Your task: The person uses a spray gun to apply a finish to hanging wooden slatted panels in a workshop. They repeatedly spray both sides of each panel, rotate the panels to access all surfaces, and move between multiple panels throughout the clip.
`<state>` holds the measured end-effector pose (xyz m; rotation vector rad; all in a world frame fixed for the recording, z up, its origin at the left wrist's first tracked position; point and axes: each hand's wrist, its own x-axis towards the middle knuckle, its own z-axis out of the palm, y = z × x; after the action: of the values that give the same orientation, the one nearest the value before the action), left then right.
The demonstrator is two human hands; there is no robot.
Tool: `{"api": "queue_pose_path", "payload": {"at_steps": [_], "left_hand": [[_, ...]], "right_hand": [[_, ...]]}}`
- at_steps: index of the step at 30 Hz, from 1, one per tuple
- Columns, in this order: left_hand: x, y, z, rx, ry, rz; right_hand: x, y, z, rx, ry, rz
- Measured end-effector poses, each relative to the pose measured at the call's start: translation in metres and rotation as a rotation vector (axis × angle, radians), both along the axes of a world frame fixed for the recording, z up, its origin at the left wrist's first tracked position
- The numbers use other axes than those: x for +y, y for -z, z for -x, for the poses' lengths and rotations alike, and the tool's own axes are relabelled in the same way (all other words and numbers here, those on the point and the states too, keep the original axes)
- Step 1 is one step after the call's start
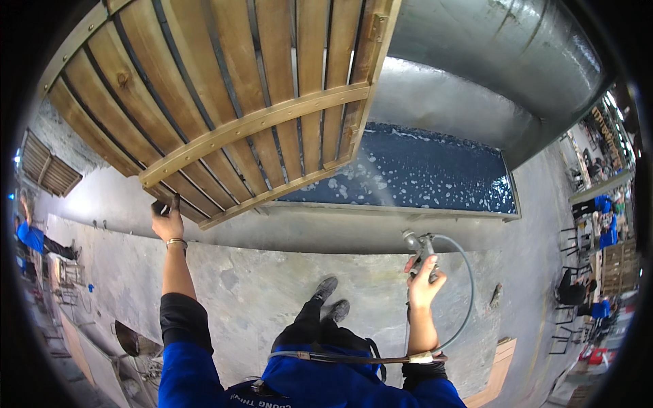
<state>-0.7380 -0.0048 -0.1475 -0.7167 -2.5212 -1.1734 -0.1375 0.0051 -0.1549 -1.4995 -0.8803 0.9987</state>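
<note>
Head view, looking down past a blue work jacket to a grey concrete floor [272, 285], stained and dusty, with two dark shoes [331, 299] near the middle. Beyond the floor stands a spray booth: a curved grey metal hood [503, 61] above a dark blue back wall [422, 170] flecked with white foam or droplets. At the far left and right edges, other people in blue sit or stand among chairs and stacked wood, well apart from the work.

The left hand [167, 221] reaches up and grips the lower corner of a large wooden slatted panel [224, 88], fingers closed on its edge. The panel is made of warm brown planks with dark gaps between them, crossed by paler battens, and it fills the upper left, tilted in front of the booth.

The right hand [425, 282] holds a metal spray gun [418, 248], fingers wrapped around its handle. A fine mist shows between the gun and the panel's lower edge. A grey hose [468, 299] loops from the gun down past the wrist.
</note>
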Motion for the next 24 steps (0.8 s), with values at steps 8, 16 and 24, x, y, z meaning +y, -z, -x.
{"api": "queue_pose_path", "payload": {"at_steps": [8,16,24], "left_hand": [[0.001,0.004,0.007,0.023,0.022,-0.009],[0.0,-0.011,-0.007,-0.039,0.022,-0.025],[0.001,-0.008,-0.003,-0.033,0.025,-0.053]], "right_hand": [[-0.037,-0.075,0.0,-0.02,-0.12,-0.37],[-0.047,-0.03,0.041,-0.119,-0.139,-0.075],[-0.071,-0.05,0.056,0.145,-0.127,-0.221]]}}
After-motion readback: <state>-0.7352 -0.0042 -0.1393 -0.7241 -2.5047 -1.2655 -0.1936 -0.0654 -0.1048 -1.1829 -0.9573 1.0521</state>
